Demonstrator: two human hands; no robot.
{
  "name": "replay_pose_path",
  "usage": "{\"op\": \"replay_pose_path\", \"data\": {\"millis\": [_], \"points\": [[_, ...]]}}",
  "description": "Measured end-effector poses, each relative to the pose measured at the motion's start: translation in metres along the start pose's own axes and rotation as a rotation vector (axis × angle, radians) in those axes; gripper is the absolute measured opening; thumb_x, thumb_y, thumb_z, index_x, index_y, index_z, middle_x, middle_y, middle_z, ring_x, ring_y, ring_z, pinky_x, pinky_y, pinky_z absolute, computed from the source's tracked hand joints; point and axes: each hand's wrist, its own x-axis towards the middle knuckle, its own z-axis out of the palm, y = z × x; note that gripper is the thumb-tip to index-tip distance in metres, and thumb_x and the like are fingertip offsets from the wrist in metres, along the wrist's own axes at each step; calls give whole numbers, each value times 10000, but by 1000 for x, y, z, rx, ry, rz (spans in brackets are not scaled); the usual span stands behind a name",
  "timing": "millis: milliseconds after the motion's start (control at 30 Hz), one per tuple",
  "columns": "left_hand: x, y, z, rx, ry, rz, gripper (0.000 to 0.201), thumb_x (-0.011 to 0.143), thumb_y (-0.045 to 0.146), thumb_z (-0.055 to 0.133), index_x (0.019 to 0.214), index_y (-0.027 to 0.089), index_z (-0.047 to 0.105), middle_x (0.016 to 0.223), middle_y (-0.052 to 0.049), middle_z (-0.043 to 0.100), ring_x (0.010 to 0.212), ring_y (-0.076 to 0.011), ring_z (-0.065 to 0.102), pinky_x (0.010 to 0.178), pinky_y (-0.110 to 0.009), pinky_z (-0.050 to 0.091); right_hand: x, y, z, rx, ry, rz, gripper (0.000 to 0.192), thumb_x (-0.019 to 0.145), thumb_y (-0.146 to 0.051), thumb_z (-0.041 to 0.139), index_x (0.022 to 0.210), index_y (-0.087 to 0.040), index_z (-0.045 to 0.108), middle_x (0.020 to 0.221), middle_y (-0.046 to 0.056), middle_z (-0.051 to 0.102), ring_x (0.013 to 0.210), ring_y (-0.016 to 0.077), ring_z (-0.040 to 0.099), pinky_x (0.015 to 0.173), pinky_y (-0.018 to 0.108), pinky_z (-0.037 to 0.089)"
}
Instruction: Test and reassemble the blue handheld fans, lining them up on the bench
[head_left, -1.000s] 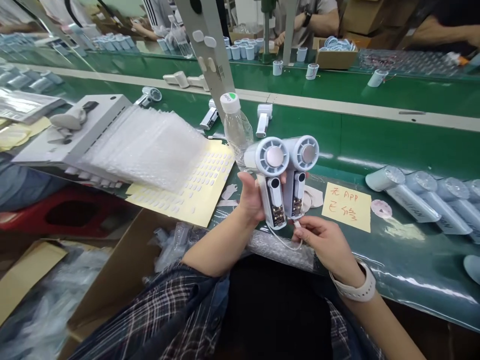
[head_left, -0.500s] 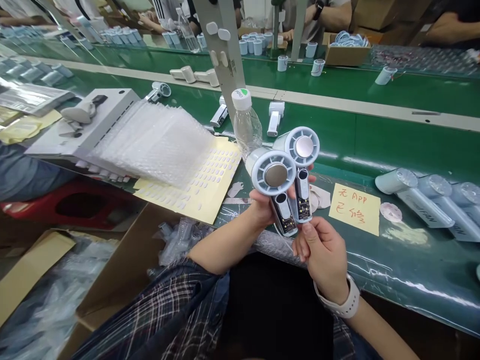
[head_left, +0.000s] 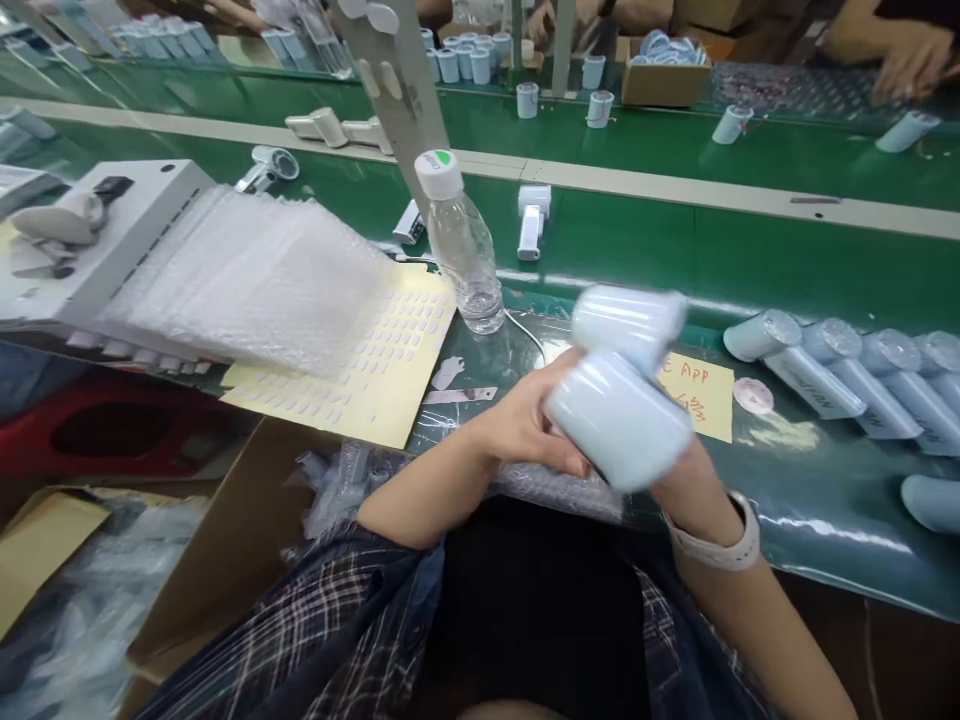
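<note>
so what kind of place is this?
Most likely a factory assembly line for handheld fans. A long green belt runs past seated workers, identical fans lie in a row on it, and the person's hands hold two more fans beside a stack of bubble bags.

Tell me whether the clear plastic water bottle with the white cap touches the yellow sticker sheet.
Cannot tell. In the head view the clear plastic water bottle stands right at the yellow sticker sheet's right edge, but no plain gap or overlap shows at its base.
</note>
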Motion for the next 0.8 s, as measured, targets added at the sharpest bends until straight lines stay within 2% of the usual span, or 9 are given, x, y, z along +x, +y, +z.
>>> {"op": "replay_pose_path", "data": {"millis": [67, 100, 167, 233, 300, 400, 467, 667, 800], "points": [[1, -5, -1, 3, 38, 2, 747, 545, 666, 984, 1098, 217, 759, 1344, -156, 667, 1319, -400, 603, 1147, -548, 508, 2, 2, -11, 9, 41, 25, 506, 918, -575, 760, 1300, -252, 680, 1371, 142, 726, 1314, 386, 666, 1055, 562, 584], [3, -7, -1, -1, 102, 5, 745, 605, 672, 957, 1165, 231, 741, 1336, -143, 677, 1292, -365, 621, 1148, -521, 512, 4, 2, -17, -10, 93, 35, 488, 893, -565, 793, 1248, -245, 691, 1311, 141, 750, 1272, 382, 686, 1050, 560, 582], [7, -10, 1, -51, 240, -22, 641, 780, 718, 821, 1192, 241, 707, 1168, -104, 721, 1109, -278, 685, 1059, -458, 570, 7, 1, -25, -41, 198, 40, 547, 862, -625, 793, 1243, -252, 673, 1284, 138, 748, 1258, 372, 682, 1068, 558, 565], [9, -11, 5, -168, 280, -99, 593, 865, 775, 690, 1082, 223, 690, 981, -65, 692, 897, -214, 680, 892, -399, 617, 11, 1, -28, -40, 243, 48, 610, 866, -717, 711, 1277, -274, 625, 1306, 137, 721, 1236, 351, 682, 1055, 542, 571], [8, -11, 9, -297, 225, -161, 572, 835, 740, 746, 1050, 221, 640, 960, -41, 646, 829, -186, 660, 785, -359, 617, 14, 1, -27, 34, 240, 65, 566, 891, -719, 647, 1253, -288, 580, 1256, 122, 716, 1128, 313, 711, 999, 515, 596], [4, -12, 15, -352, 144, -149, 580, 711, 437, 944, 1094, 235, 558, 1017, -20, 616, 892, -175, 668, 789, -321, 610, 10, 0, -23, 165, 218, 109, 410, 920, -608, 654, 1157, -286, 562, 1130, 82, 718, 965, 255, 713, 918, 459, 610], [2, -15, 18, -347, 134, -154, 571, 728, 314, 932, 1116, 238, 521, 1032, -13, 605, 902, -161, 668, 792, -304, 603, 5, -1, -21, 199, 183, 131, 388, 919, -576, 661, 1155, -284, 563, 1118, 78, 711, 937, 246, 698, 873, 438, 612], [1, -23, 18, -344, 82, -117, 579, 837, 341, 852, 1263, 252, 470, 1029, -3, 554, 814, -142, 649, 723, -310, 597, -6, -2, -20, 321, 86, 103, 396, 906, -543, 741, 1165, -283, 591, 1092, 66, 700, 848, 229, 674, 742, 405, 614], [-1, -23, 14, -276, 2, -64, 473, 884, 367, 814, 1190, 240, 476, 1059, -25, 583, 793, -151, 673, 715, -316, 602, -5, -4, -16, 412, 49, 116, 320, 926, -476, 780, 1133, -272, 646, 1037, 49, 685, 784, 201, 639, 639, 349, 574]]}}
